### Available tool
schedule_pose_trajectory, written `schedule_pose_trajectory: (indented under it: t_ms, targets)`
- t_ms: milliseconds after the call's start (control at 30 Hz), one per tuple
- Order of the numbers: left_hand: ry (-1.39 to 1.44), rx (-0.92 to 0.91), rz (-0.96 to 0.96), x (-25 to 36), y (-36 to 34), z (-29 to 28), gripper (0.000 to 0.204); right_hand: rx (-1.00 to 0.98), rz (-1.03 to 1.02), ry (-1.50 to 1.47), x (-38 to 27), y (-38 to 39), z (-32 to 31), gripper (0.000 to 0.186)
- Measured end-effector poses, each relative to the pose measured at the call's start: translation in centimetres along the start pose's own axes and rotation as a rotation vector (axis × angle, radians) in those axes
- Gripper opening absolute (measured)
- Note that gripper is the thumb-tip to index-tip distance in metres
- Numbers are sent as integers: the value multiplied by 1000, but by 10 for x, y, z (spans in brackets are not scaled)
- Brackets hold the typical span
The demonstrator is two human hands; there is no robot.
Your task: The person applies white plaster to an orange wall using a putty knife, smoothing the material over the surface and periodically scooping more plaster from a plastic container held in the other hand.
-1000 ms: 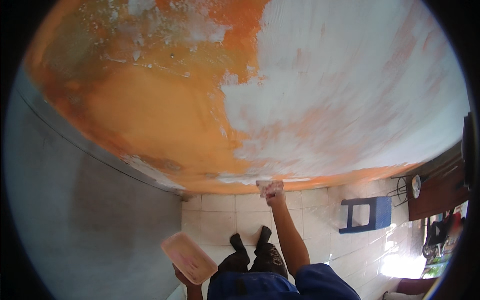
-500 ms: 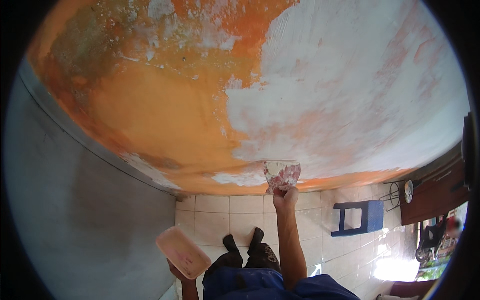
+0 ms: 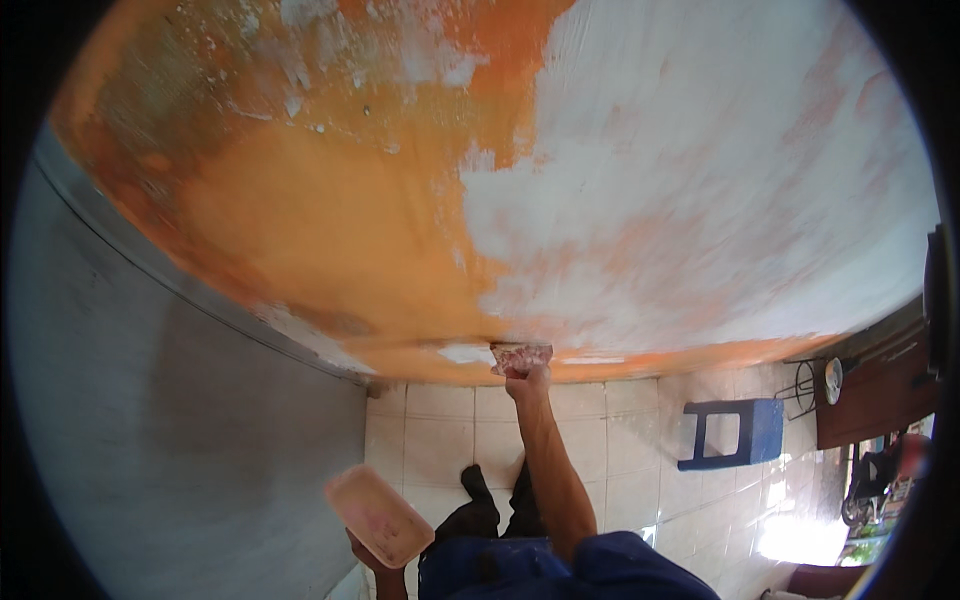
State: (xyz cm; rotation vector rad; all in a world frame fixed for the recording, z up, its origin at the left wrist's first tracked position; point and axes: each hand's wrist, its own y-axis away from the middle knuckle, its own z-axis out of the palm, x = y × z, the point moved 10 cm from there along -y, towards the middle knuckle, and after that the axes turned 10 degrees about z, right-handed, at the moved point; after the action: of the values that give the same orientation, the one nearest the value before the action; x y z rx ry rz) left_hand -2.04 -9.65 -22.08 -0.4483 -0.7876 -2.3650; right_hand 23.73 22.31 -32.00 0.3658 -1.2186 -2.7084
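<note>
My right hand [image 3: 528,380] grips a wide putty knife [image 3: 522,358], its blade smeared white and reddish and pressed to the lower part of the wall. White filler [image 3: 640,220] coats the wall's right side, while orange paint [image 3: 320,220] shows on the left. Low down beside the blade lies a small white filler patch [image 3: 465,354]. At the lower left, my left hand [image 3: 368,552] holds a pale pink rectangular plastic tub [image 3: 380,515] by its side. Pinkish residue marks the inside of the tub. Most of my left fingers are hidden beneath it.
A grey panel or wall [image 3: 200,400] borders my left side. To the right, a blue plastic stool [image 3: 735,433] lies on the tiled floor [image 3: 630,430], near a thin metal stand [image 3: 803,388]. Farther right are a brown wooden surface [image 3: 870,390] and a motorbike [image 3: 865,490].
My right hand has moved the putty knife left and lower along the wall. The blade looks more foreshortened now. The tub stays in my left hand; the view has shifted slightly.
</note>
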Motion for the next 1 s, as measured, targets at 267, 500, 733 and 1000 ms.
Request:
schedule_pose_trajectory:
  t_ms: [267, 500, 733, 1000]
  targets:
    - [-1359, -391, 704, 39, -8, 2, 61, -158, -61, -25, -47, 103, 39, 41]
    - [-878, -220, 384, 20, -6, 17, 51, -201, -30, 50, -34, 64, -27, 54]
    - [-793, -208, 335, 14, -5, 18, 80, -585, -375, 353, -107, -27, -24, 21]
    - [-712, -79, 322, 19, -18, 1, 79, -213, -256, 225, -109, 129, 74, 16]
